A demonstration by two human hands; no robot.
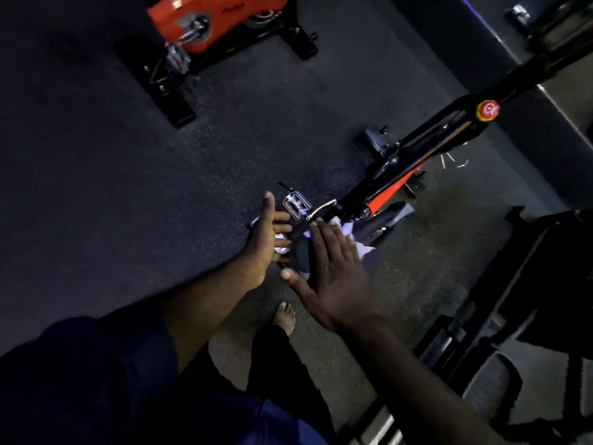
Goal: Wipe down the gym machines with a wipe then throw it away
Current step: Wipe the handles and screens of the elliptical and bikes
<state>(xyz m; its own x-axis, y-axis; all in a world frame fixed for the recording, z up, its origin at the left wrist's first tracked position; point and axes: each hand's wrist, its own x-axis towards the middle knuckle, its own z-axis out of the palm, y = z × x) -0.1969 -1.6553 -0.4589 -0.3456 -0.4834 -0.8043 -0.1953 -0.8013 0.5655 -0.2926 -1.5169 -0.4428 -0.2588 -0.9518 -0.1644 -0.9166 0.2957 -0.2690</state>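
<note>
A black and orange exercise bike stands right of centre, seen from above. Its black saddle lies under my hands. My right hand lies flat with straight fingers on a white wipe, pressing it onto the saddle. White bits of the wipe show past the fingertips and at the hand's right edge. My left hand is held with straight fingers against the saddle's left side, where another scrap of white wipe shows. A silver pedal sits just beyond the fingers.
A second orange bike stands at the top left on the dark rubber floor. Another black machine fills the right side. My bare foot stands below the hands.
</note>
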